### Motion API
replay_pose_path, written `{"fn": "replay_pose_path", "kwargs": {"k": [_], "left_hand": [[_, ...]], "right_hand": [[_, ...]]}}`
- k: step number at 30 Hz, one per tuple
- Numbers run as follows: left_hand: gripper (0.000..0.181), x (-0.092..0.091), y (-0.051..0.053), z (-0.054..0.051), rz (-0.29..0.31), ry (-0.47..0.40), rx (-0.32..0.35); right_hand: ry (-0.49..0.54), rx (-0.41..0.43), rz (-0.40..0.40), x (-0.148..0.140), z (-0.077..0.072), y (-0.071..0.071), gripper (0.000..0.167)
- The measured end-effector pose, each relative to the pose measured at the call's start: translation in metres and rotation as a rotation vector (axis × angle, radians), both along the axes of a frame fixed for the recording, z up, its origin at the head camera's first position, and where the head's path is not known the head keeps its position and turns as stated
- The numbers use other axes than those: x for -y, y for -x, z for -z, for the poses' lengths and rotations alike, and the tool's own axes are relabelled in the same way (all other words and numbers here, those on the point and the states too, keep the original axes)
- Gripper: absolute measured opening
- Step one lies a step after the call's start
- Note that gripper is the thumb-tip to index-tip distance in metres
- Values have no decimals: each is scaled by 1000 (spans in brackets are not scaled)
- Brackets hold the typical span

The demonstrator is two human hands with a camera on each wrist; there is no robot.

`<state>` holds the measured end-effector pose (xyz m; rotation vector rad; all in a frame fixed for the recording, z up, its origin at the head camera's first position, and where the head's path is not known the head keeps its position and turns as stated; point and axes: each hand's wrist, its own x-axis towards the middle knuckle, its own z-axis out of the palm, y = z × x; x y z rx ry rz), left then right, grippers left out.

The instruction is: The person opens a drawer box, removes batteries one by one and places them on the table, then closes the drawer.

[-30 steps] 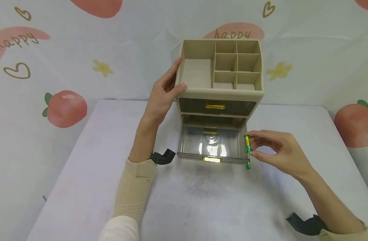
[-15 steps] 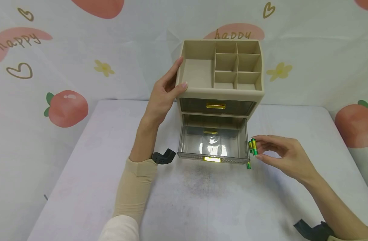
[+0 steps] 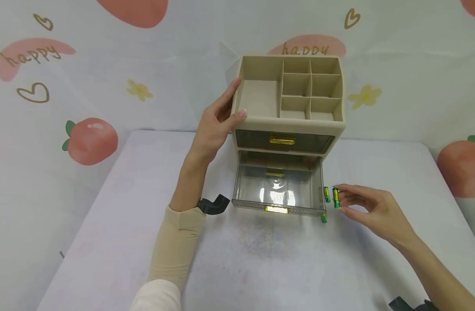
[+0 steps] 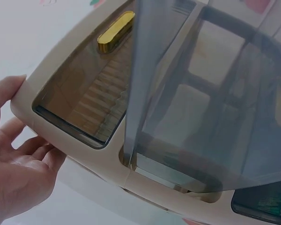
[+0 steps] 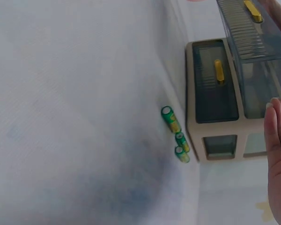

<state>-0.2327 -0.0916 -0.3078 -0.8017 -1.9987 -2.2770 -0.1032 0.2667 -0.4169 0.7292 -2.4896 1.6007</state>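
A beige desktop drawer organizer (image 3: pixel 291 124) stands with its middle clear drawer (image 3: pixel 278 185) pulled out, nothing visible inside. My left hand (image 3: pixel 214 127) grips the organizer's left side, thumb on the top front edge; the left wrist view shows this left hand (image 4: pixel 23 159) at the corner. To the right of the drawer, my right hand (image 3: pixel 373 211) pinches a green-and-yellow battery (image 3: pixel 336 197) between thumb and fingertips, apart from the drawer wall. Other batteries lie on the table below: one battery (image 3: pixel 326 194) beside the drawer, another (image 3: pixel 324 218) partly hidden under its front corner.
The organizer's top has a large compartment (image 3: pixel 260 97) and several small ones. Above the pulled-out drawer is a closed drawer with a gold handle (image 3: pixel 282 140). In the right wrist view, three batteries (image 5: pixel 171 119) lie near the organizer. A printed cloth (image 3: pixel 183 65) hangs behind the table.
My right hand has moved right and slightly down with the battery, away from the drawer's side wall, uncovering another battery. The left hand keeps its hold on the organizer. The view has shifted slightly.
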Motion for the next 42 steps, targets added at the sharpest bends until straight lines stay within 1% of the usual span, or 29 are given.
{"fn": "replay_pose_path", "kwargs": {"k": [8, 14, 22, 27, 36, 42], "left_hand": [[65, -1, 0, 1, 2, 12, -9], [64, -1, 0, 1, 13, 12, -23], [64, -1, 1, 2, 16, 15, -35], [64, -1, 0, 2, 24, 11, -41], [63, 0, -1, 1, 17, 27, -35], [63, 0, 0, 2, 22, 20, -36]], "right_hand": [[27, 11, -5, -7, 16, 1, 51], [1, 19, 11, -14, 28, -1, 49], [-2, 34, -25, -18, 42, -2, 46], [-36, 43, -19, -18, 48, -2, 47], [-124, 96, -18, -21, 60, 0, 46], [-173, 81, -7, -23, 65, 0, 45]]}}
